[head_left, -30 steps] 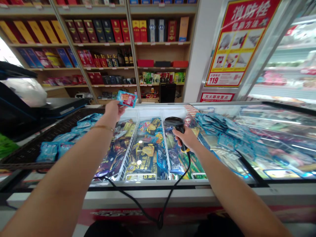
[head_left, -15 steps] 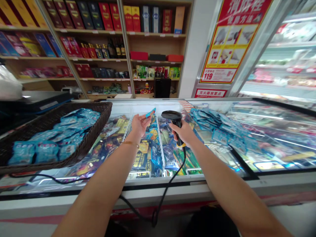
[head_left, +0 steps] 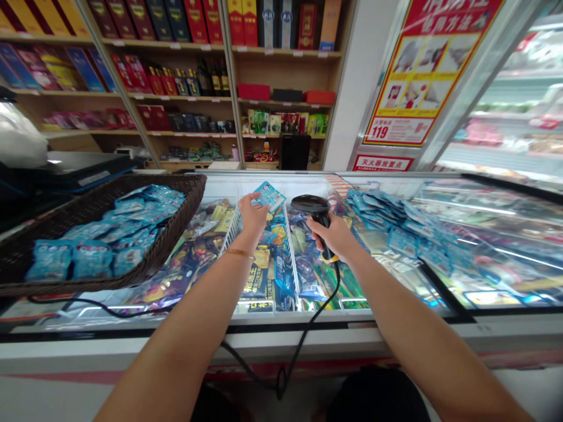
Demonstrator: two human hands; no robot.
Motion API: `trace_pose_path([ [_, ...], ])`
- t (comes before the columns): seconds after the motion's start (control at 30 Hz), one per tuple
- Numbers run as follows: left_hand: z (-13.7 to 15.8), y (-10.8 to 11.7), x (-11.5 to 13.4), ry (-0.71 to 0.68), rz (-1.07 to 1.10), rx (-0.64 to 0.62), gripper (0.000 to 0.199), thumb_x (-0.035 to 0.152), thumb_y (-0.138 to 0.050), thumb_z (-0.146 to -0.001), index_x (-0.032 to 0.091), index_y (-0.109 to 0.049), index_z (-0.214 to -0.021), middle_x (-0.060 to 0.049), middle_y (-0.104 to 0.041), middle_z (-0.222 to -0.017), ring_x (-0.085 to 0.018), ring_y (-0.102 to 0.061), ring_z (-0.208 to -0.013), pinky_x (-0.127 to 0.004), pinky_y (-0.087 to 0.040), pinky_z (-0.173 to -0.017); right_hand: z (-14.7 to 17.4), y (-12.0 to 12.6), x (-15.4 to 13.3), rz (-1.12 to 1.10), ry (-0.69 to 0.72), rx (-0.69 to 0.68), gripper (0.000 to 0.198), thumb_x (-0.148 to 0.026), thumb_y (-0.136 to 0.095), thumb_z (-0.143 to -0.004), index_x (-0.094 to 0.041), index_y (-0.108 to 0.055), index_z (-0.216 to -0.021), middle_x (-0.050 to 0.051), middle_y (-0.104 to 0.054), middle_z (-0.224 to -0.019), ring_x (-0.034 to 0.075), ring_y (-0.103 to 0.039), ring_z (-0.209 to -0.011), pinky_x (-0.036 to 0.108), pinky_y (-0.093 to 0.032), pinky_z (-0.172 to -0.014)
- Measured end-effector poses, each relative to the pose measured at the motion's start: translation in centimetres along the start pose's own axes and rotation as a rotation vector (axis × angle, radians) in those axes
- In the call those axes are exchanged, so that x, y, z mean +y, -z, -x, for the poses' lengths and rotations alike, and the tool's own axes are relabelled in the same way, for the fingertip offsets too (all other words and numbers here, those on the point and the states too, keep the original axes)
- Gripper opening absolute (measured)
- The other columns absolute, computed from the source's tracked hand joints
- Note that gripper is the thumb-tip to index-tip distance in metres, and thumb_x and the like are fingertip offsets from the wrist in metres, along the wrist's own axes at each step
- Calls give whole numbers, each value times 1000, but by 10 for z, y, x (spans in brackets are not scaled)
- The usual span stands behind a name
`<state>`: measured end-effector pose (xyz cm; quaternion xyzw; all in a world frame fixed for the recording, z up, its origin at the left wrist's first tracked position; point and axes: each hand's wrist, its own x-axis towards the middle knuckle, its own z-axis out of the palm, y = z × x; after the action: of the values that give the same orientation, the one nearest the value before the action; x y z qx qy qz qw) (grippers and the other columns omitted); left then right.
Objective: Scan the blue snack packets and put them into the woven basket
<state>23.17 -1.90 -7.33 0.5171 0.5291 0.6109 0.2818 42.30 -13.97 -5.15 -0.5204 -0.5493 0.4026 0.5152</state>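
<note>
My left hand point(head_left: 254, 214) pinches a small blue packet point(head_left: 271, 196) by its edge, its printed face turned partly up. Just to the right, my right hand point(head_left: 333, 233) is wrapped round the handle of a black barcode scanner point(head_left: 310, 204), whose head points toward the packet. The two are a short way apart. From the handle a black cable point(head_left: 310, 325) loops down over the freezer's front edge. Both hands are above the chest freezer's glass top, with bagged frozen goods point(head_left: 257, 275) showing below.
On the left, a dark wicker basket point(head_left: 169, 249) holds several similar blue packets point(head_left: 145, 205). A pile of blue packets point(head_left: 396, 217) lies on the glass at the right. Shelves point(head_left: 281, 55) of boxes and bottles stand behind, beside a red and yellow poster point(head_left: 417, 88).
My left hand has turned the packet from nearly edge-on to showing its broad face. The scanner stays held in my right hand, and the whole view has shifted slightly.
</note>
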Motion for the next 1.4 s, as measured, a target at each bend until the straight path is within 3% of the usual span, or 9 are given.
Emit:
trace_pose_path([
  [0.3, 2, -2, 5, 42, 10, 35, 51, 10, -77, -68, 19, -57, -114, -13, -43, -137, -15, -67, -87, -31, -53, -89, 3, -4, -4, 59, -8, 1, 29, -39, -75, -79, -19, -56, -90, -5, -56, -55, 11, -51, -34, 23, -40, -34],
  [0.47, 3, -4, 3, 168, 279, -10, 73, 8, -81, -57, 21, -49, -121, -10, -59, -123, -15, -67, -84, -29, -53, -78, 2, -4, -1, 59, -15, 5, 30, -40, -76, -79, -19, -56, -90, -6, -56, -55, 10, -51, -34, 23, -41, -34],
  [0.6, 2, -5, -1, 211, 443, -122, 47, 19, -83, -58, 17, -60, -98, -7, -70, -92, -19, -67, -82, -26, -51, -69, 1, -3, 1, 74, -5, -1, 30, -41, -75, -80, -19, -56, -91, -6, -56, -55, 10, -52, -34, 22, -41, -34],
  [0.77, 1, -4, -2, 242, 453, -102, 28, 26, -81, -63, 19, -63, -83, -2, -69, -78, -17, -66, -78, -24, -50, -67, 1, -3, 2, 102, 9, -2, 28, -39, -73, -82, -19, -56, -92, -6, -56, -56, 11, -52, -35, 22, -41, -34],
  [1.0, 1, -5, -3, 251, 551, -69, 35, 28, -85, -62, 16, -59, -83, -2, -67, -74, -14, -64, -69, -24, -51, -67, 4, -6, 0, 124, 19, -7, 30, -43, -72, -82, -20, -53, -87, -5, -57, -57, 11, -53, -36, 23, -41, -35],
  [1.4, 1, -4, -3, 242, 525, -72, 33, 29, -82, -64, 17, -58, -84, -1, -66, -72, -14, -65, -70, -25, -52, -67, 8, -9, -7, 175, 23, 8, 28, -40, -72, -81, -20, -54, -88, -5, -56, -56, 11, -52, -35, 22, -41, -36],
])
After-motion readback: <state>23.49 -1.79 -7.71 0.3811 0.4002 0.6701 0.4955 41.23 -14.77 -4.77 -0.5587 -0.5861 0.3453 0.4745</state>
